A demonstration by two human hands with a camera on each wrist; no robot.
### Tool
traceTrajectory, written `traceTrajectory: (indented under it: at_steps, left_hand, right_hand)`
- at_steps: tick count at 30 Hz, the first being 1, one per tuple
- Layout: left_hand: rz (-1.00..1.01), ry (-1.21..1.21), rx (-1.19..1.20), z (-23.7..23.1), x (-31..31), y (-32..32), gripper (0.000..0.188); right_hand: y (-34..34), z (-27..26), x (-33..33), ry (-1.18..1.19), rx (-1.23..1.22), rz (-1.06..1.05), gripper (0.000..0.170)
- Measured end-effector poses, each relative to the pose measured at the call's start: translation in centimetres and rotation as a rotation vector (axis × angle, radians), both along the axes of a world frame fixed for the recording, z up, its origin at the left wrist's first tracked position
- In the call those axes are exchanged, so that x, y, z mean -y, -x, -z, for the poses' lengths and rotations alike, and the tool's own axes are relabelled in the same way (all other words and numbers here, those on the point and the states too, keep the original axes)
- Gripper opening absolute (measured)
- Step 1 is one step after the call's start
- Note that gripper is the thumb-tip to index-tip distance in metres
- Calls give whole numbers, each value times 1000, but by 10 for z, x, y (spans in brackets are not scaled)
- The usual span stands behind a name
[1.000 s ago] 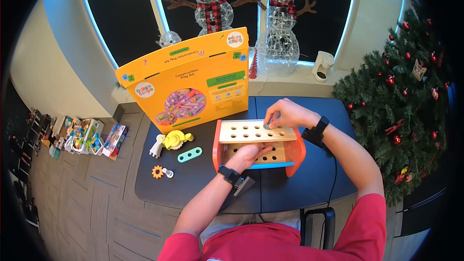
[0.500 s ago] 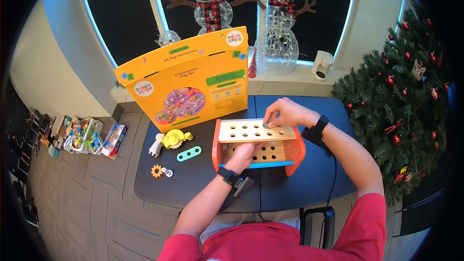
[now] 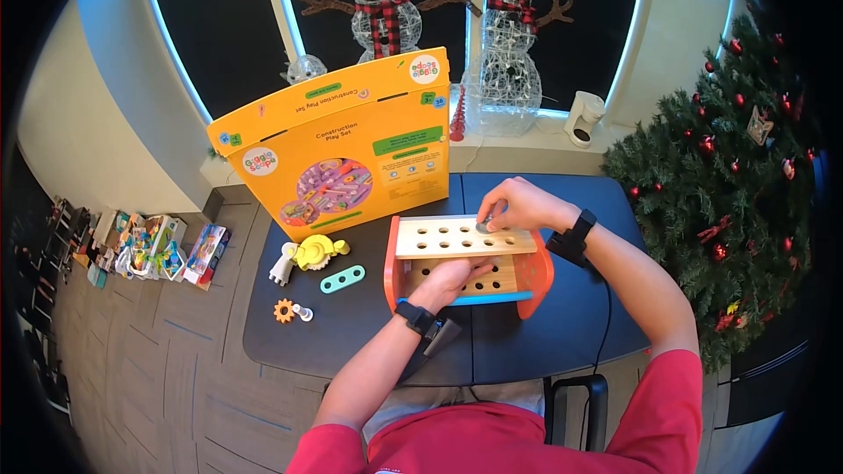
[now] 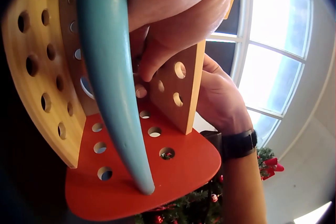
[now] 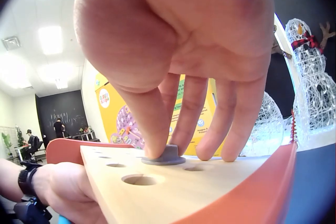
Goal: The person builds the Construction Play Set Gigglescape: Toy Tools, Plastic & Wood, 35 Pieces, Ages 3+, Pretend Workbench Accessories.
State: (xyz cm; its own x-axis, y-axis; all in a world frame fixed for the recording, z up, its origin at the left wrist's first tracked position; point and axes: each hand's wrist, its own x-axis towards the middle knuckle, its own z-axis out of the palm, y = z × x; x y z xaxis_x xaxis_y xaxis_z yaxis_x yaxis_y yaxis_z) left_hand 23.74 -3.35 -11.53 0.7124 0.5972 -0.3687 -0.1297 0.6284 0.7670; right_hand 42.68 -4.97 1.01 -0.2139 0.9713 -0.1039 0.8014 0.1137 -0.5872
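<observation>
A toy workbench stands on the table, with a pale wooden top board (image 3: 439, 247) full of holes, red side panels (image 5: 262, 192) and a blue front rail (image 4: 113, 87). Thumb and fingers of my right hand (image 3: 522, 206) pinch a grey flanged piece (image 5: 167, 157), which sits against the board's upper face. Two other fingertips rest on the wood beside it. My left hand (image 3: 446, 278) reaches in beneath the same board, above the lower holed panel (image 4: 34, 66). Its fingertips are at the underside; whatever lies between them is hidden.
Left of the workbench lie a teal strip with holes (image 3: 342, 278), a yellow toy piece (image 3: 318, 252), a pale grey piece (image 3: 283, 265), an orange gear (image 3: 284, 310) and a light grey bolt (image 3: 303, 312). A big yellow box (image 3: 342, 149) stands behind.
My left hand turned under the board, fingers going out of sight and then showing again. My right hand has stayed on the grey piece.
</observation>
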Motion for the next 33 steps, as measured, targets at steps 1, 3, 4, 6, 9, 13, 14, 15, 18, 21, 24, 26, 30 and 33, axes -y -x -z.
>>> traceTrajectory:
  at_steps: [1, 3, 4, 6, 9, 13, 14, 15, 18, 21, 24, 26, 30, 33]
  left_hand:
    - [0, 0, 1, -1, 1, 0, 34]
    - [-45, -12, 13, -2, 2, 2, 35]
    - [-45, -12, 13, 1, 1, 2, 35]
    - [-89, 62, 51, 6, -1, 1, 36]
    - [-101, 96, 53, -2, -1, 3, 39]
    - [-141, 101, 47, 0, 0, 5, 39]
    - [-158, 76, 56, 4, -1, 4, 39]
    - [-176, 51, 64, 7, -2, 3, 39]
    - [-173, -12, 27, 16, -5, 0, 39]
    - [-120, -91, -92, 14, -4, -4, 37]
    - [-104, -111, -76, 21, -2, -10, 29]
    - [-89, -127, -80, 16, 2, -11, 29]
    - [-88, -175, -43, 17, 0, -8, 30]
    - [-50, -118, -180, 0, 2, -3, 35]
  right_hand:
    - [1, -1, 1, 1, 0, 11, 25]
    - [1, -1, 2, -8, -5, 17, 25]
    - [1, -1, 2, -18, -10, 23, 26]
    - [1, 0, 3, -31, -4, 23, 26]
    - [2, 1, 3, -48, 0, 28, 26]
    - [2, 0, 4, -47, 1, 35, 26]
    - [2, 0, 4, -48, 1, 34, 26]
    - [2, 1, 3, -46, -8, 32, 26]
    - [2, 1, 3, -51, -10, 28, 26]
    - [3, 1, 2, -52, 1, 26, 26]
    - [4, -1, 2, -44, 15, 26, 26]
    - [6, -3, 2, -42, 25, 23, 26]
    - [7, -4, 3, -27, 22, 44, 25]
    - [8, -7, 3, 6, 22, 63, 26]
